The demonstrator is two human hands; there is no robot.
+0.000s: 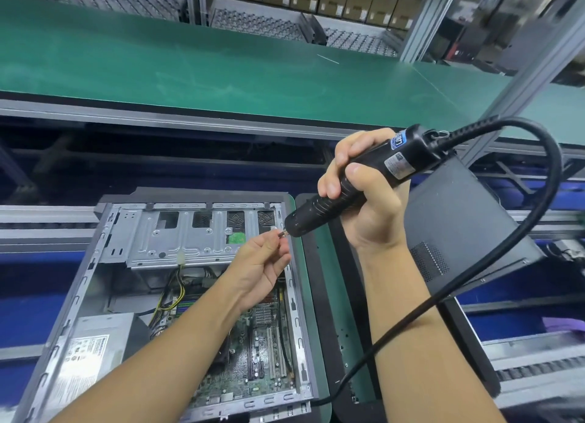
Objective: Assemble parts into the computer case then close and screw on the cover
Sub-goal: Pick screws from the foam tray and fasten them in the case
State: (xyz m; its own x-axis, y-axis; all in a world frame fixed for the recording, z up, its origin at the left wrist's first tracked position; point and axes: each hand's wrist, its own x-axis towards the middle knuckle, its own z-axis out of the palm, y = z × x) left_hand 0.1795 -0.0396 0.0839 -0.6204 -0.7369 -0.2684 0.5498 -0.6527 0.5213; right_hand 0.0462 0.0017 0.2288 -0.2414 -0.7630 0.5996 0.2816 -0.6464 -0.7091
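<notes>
Computer case [202, 242]: bare matt grey sheet metal. Electric screwdriver [357, 182]: black plastic, ribbed grip, slight sheen. Cover [459, 220]: matt dark painted metal. Surface [221, 65]: smooth green matting.

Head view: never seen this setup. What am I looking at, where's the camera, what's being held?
No robot here: a person works with bare hands, and the one picture comes from a camera worn on their head, looking forward and down. The right hand grips a black corded electric screwdriver, tip pointing down-left. The left hand pinches a small thing at that tip, apparently a screw; it is too small to be sure. Below lies an open computer case, with a motherboard, a power supply and a metal drive cage inside. To its right a dark panel with a vent grille sits tilted, probably the cover. Behind runs a green conveyor belt.
</notes>
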